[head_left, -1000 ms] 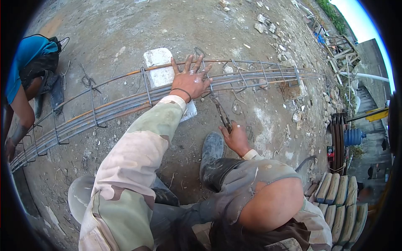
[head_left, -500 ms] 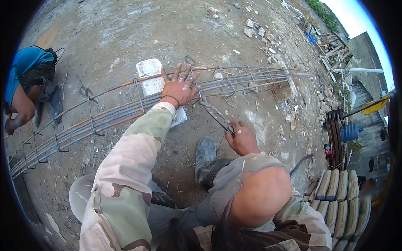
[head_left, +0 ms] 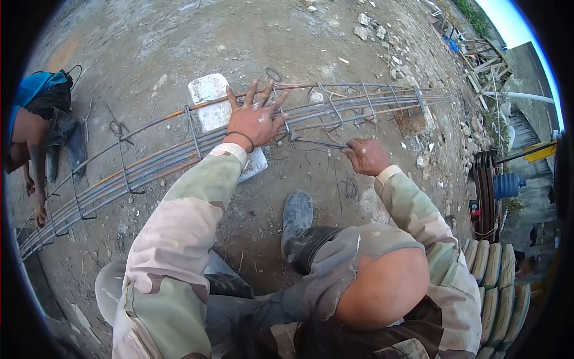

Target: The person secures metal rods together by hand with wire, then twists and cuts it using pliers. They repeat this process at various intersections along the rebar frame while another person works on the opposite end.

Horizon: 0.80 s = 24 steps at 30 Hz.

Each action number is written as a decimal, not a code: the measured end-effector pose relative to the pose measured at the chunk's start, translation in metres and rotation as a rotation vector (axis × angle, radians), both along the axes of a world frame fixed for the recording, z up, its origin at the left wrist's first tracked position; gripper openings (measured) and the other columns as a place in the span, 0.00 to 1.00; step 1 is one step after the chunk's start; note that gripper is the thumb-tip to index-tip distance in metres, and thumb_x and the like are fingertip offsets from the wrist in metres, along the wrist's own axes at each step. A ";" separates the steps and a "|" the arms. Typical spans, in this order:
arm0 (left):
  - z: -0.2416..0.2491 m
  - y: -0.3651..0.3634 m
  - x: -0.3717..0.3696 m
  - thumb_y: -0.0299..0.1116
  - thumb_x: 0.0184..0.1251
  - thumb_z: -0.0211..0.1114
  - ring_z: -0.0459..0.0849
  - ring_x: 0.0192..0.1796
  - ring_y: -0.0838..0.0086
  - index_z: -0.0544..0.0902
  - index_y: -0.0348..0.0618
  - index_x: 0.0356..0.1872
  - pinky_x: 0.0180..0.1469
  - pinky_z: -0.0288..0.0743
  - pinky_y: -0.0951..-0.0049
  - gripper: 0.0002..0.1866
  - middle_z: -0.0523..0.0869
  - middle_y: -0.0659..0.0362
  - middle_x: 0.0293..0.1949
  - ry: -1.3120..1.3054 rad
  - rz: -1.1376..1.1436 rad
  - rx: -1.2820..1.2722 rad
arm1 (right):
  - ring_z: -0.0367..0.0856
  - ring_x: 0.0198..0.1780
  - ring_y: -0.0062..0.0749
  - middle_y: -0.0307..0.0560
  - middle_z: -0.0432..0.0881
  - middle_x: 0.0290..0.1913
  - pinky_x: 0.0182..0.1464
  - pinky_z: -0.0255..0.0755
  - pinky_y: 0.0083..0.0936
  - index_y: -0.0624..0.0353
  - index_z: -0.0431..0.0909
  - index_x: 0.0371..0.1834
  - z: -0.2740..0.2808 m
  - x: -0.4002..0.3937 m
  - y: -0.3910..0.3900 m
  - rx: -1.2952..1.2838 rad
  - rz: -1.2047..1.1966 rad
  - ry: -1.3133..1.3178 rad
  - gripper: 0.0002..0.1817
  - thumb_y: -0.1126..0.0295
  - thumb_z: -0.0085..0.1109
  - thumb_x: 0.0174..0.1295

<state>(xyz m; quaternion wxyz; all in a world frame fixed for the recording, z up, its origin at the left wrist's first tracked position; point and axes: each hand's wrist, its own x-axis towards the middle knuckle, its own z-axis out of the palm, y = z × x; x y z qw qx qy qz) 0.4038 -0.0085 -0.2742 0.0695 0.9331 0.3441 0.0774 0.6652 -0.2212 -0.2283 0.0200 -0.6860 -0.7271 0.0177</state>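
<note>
My left hand (head_left: 256, 122) lies with spread fingers across a long steel rebar cage (head_left: 149, 163), beside one of its square stirrups. Closed around the handles of a pair of pincers (head_left: 323, 143) is my right hand (head_left: 366, 157), just below the bars. The head of the pincers meets the lower side of the cage near a stirrup, to the right of my left hand. Any wire in the jaws is too small to make out. A pale flat block (head_left: 209, 99) sits beneath the bars, partly hidden by my left hand and the cage.
At the far left another person (head_left: 45, 107) crouches, one hand near the cage's end. Stones (head_left: 365, 30) and wood scraps (head_left: 487, 69) lie at upper right. Stacked filled bags (head_left: 490, 269) and a blue water jug (head_left: 508, 186) are on the right. My boot (head_left: 297, 212) stands below the cage.
My right hand has moved up and right, swinging the pincers from a steep slant to nearly level. My left hand stays on the cage. The other person's hand has moved toward the bars.
</note>
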 end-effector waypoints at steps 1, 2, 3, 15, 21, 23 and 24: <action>0.000 -0.001 0.000 0.64 0.78 0.40 0.43 0.85 0.60 0.58 0.80 0.79 0.73 0.25 0.19 0.30 0.47 0.70 0.84 0.001 0.002 -0.002 | 0.83 0.32 0.58 0.54 0.83 0.30 0.33 0.76 0.49 0.58 0.79 0.33 0.000 -0.001 -0.003 -0.014 -0.024 -0.011 0.14 0.57 0.63 0.64; 0.000 -0.001 0.000 0.64 0.78 0.40 0.43 0.85 0.60 0.58 0.80 0.79 0.73 0.24 0.19 0.30 0.47 0.70 0.84 0.003 0.002 -0.004 | 0.84 0.32 0.55 0.53 0.83 0.30 0.32 0.76 0.47 0.58 0.79 0.33 0.003 -0.006 -0.007 -0.028 -0.051 -0.021 0.14 0.57 0.63 0.64; 0.000 0.000 0.000 0.64 0.78 0.40 0.43 0.85 0.60 0.58 0.80 0.79 0.73 0.24 0.19 0.30 0.47 0.70 0.84 0.010 0.002 -0.003 | 0.84 0.32 0.55 0.53 0.83 0.30 0.32 0.76 0.47 0.58 0.79 0.33 0.010 -0.013 -0.009 -0.027 -0.050 -0.015 0.14 0.57 0.63 0.64; 0.001 -0.001 0.003 0.65 0.78 0.39 0.43 0.85 0.58 0.57 0.81 0.79 0.73 0.24 0.19 0.31 0.46 0.70 0.84 0.051 0.000 0.005 | 0.82 0.23 0.39 0.48 0.81 0.23 0.26 0.73 0.35 0.62 0.84 0.36 -0.033 -0.118 -0.069 0.143 -0.422 0.302 0.17 0.57 0.63 0.68; 0.005 0.004 0.002 0.66 0.78 0.38 0.43 0.85 0.58 0.56 0.81 0.79 0.73 0.25 0.19 0.31 0.46 0.70 0.84 0.033 0.008 0.008 | 0.69 0.15 0.24 0.45 0.76 0.19 0.17 0.61 0.23 0.66 0.79 0.32 -0.017 -0.104 -0.061 -0.618 -0.945 2.090 0.23 0.53 0.60 0.73; 0.001 0.000 0.001 0.66 0.78 0.38 0.43 0.85 0.58 0.57 0.80 0.79 0.73 0.24 0.19 0.31 0.46 0.69 0.84 0.025 -0.002 -0.027 | 0.69 0.13 0.28 0.45 0.73 0.17 0.15 0.60 0.26 0.65 0.76 0.33 -0.015 -0.101 -0.057 -0.635 -0.852 1.852 0.19 0.57 0.60 0.73; 0.003 -0.001 0.000 0.66 0.78 0.38 0.43 0.85 0.58 0.57 0.80 0.79 0.73 0.24 0.20 0.31 0.46 0.69 0.84 0.029 -0.002 -0.033 | 0.72 0.14 0.27 0.46 0.74 0.17 0.15 0.63 0.24 0.65 0.77 0.37 -0.004 -0.103 -0.052 -0.578 -0.716 1.457 0.19 0.57 0.62 0.71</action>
